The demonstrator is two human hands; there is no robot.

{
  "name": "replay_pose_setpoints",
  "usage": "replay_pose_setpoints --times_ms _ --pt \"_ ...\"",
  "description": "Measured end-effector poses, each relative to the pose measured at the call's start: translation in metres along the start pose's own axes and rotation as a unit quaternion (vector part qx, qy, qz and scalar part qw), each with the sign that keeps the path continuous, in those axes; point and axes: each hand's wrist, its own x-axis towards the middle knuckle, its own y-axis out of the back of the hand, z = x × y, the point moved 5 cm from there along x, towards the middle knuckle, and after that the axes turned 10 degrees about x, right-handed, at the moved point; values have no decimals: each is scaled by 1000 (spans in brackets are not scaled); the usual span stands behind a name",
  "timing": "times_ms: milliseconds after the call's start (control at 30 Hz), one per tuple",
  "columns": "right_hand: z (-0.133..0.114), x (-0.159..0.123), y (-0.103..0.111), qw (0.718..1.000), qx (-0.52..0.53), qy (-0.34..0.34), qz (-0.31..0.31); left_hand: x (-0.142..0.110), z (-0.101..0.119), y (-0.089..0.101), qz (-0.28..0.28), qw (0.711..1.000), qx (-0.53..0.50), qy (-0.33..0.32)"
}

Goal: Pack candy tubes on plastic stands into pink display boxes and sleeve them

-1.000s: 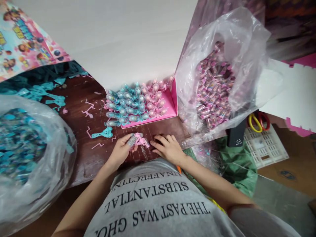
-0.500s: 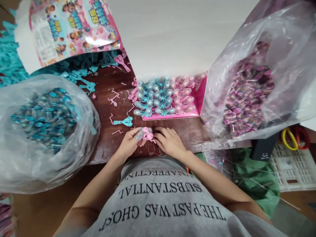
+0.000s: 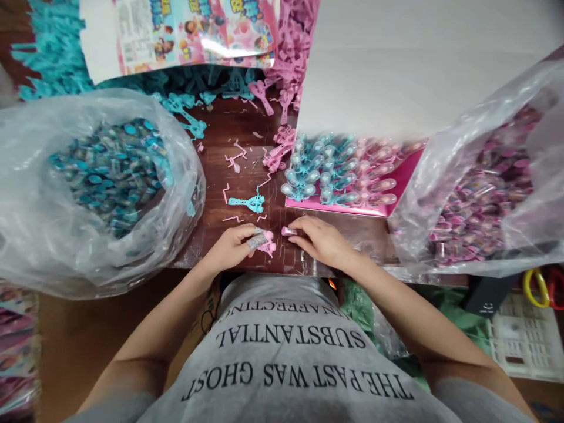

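Note:
My left hand [image 3: 231, 247] is closed round a small glittery capsule with a pink plastic holder [image 3: 263, 241] at the near edge of the dark wooden table [image 3: 220, 170]. My right hand [image 3: 324, 241] rests just to its right, fingertips pinching a small pink piece [image 3: 288, 231]. Behind the hands stands a pink tray [image 3: 348, 208] filled with rows of blue and pink capsule toys [image 3: 335, 173]. A loose blue holder [image 3: 249, 203] lies on the table close to my left hand.
A clear bag of blue capsules [image 3: 106, 170] stands at the left, a clear bag of pink capsules [image 3: 480, 194] at the right. Blue and pink plastic holders [image 3: 282, 100] are heaped at the back under printed cards [image 3: 194, 29]. Scissors [image 3: 540, 288] lie on a white crate.
The view has swung to the left, so the tray and bags sit further right in frame. My right hand has come off the table and now pinches a small pink piece.

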Motion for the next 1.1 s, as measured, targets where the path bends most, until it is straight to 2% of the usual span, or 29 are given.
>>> replay_pose_setpoints --times_ms 100,200,333,500,600,700,767,833,967,1033,1100 --pt "-17 -4 15 999 14 45 -17 6 18 -5 -23 997 33 -65" --pt "-28 -8 25 998 -1 67 2 14 34 -10 -42 990 58 -120" --pt "-30 -19 29 994 -86 64 9 22 52 -15 -50 978 108 -173" --pt "-27 -36 29 984 -170 56 2 31 67 -25 -46 961 189 -197" --pt "-24 -43 34 986 -158 48 14 35 73 -32 -43 950 235 -203" --pt "-23 -47 42 994 -85 43 47 38 80 -37 -52 937 259 -230" --pt "-21 -51 44 997 -38 32 55 38 84 -42 -56 918 300 -254" --pt "-17 -55 42 998 1 7 57 37 87 -47 -43 886 369 -277" --pt "-6 -64 38 989 86 -63 104 38 92 -56 22 831 458 -313" --pt "-2 -67 37 984 96 -85 120 39 94 -60 48 815 475 -329" --pt "0 -68 36 987 75 -85 117 42 94 -64 48 803 486 -342"
